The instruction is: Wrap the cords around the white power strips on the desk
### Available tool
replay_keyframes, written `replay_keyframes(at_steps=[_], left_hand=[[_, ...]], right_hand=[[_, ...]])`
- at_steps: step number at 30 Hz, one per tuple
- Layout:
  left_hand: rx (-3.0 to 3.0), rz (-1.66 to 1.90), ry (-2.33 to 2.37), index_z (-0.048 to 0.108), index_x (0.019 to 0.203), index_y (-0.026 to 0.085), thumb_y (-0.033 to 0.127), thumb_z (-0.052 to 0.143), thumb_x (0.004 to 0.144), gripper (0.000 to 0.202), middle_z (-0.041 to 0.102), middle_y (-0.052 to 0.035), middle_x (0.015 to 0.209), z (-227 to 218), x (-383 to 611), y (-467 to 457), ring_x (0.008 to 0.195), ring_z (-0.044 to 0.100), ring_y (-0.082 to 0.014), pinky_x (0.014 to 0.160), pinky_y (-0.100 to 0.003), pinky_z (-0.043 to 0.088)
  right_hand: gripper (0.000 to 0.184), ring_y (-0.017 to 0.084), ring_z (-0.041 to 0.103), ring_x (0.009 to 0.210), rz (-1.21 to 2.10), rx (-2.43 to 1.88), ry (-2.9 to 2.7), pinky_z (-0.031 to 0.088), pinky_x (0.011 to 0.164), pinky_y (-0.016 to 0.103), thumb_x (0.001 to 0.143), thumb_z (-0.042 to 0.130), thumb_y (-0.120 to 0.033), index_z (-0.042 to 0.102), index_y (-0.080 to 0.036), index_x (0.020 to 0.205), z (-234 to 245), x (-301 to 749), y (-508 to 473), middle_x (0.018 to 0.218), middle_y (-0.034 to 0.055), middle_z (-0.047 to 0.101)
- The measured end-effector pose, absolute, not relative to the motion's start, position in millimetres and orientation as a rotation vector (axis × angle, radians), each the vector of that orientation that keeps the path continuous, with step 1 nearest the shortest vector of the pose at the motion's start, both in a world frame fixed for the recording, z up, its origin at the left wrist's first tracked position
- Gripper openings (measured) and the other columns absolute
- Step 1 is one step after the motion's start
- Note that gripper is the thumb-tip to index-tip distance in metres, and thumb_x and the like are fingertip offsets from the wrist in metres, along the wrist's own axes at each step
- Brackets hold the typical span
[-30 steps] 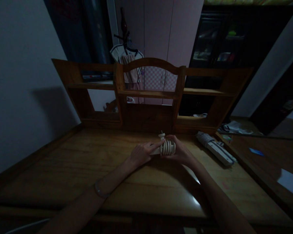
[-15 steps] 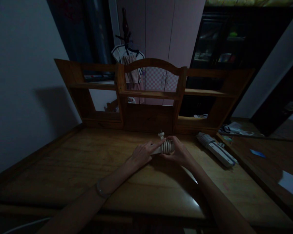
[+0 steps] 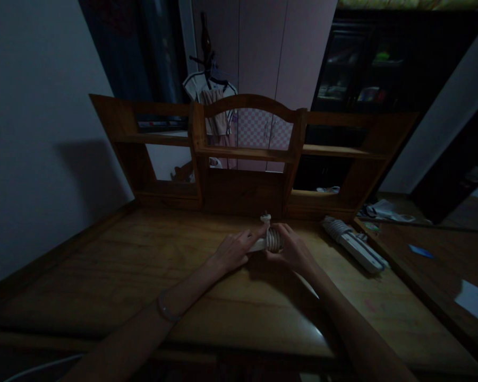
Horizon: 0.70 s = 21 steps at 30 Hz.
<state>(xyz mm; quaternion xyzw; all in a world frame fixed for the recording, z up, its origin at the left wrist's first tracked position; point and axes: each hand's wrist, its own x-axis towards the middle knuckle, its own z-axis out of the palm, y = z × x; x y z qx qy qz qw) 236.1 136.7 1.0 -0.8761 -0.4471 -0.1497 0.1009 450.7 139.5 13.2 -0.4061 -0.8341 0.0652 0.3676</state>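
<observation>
Between my hands is a white power strip with its cord wound in several coils around one end. My left hand is closed on the strip's left part, its index finger reaching toward the coils. Thumb and fingers of my right hand clasp the coiled cord from the right. A white plug sticks up just behind the coils, prongs pointing away from me. My palms and fingers hide much of the strip.
A second white power strip, its cord wound around the far end, lies at the right of the wooden desk. A wooden shelf unit borders the back. Beyond the right edge are a blue card and white paper.
The plug and coils have shifted very slightly to the right in view. Both hands keep nearly the same hold.
</observation>
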Motion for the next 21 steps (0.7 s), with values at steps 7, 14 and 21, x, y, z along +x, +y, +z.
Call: replay_keyframes(at_steps=[7,14,21], left_hand=[[-2.595,-0.438,-1.317,-0.003,0.148,0.033,0.013,0.056,0.075,0.096,0.055,-0.0032,0.099,2,237,136,0.085,0.058,-0.0205,0.070,-0.028,0.045],[-2.603,-0.409,-1.321,0.000,0.148,0.037,0.017,0.057,0.077,0.093,0.053,-0.0035,0.102,2,238,134,0.088,0.058,-0.0204,0.074,-0.029,0.045],[-2.542,-0.378,-1.405,-0.002,0.147,0.039,0.018,0.057,0.077,0.094,0.053,-0.0037,0.103,2,242,128,0.087,0.058,-0.0208,0.072,-0.029,0.045]], right_hand=[[0.065,0.026,0.059,0.096,0.203,-1.087,-2.137,0.047,0.081,0.036,0.069,0.070,-0.034,0.039,-0.021,0.125,17,451,137,0.109,0.0100,0.058],[0.072,0.028,0.058,0.107,0.164,-1.071,-2.176,0.046,0.089,0.039,0.069,0.071,-0.034,0.038,-0.018,0.131,9,456,146,0.121,0.0141,0.056],[0.091,0.030,0.046,0.126,0.161,-1.052,-2.240,0.042,0.099,0.044,0.072,0.070,-0.035,0.021,-0.019,0.147,4,462,150,0.142,0.0167,0.041]])
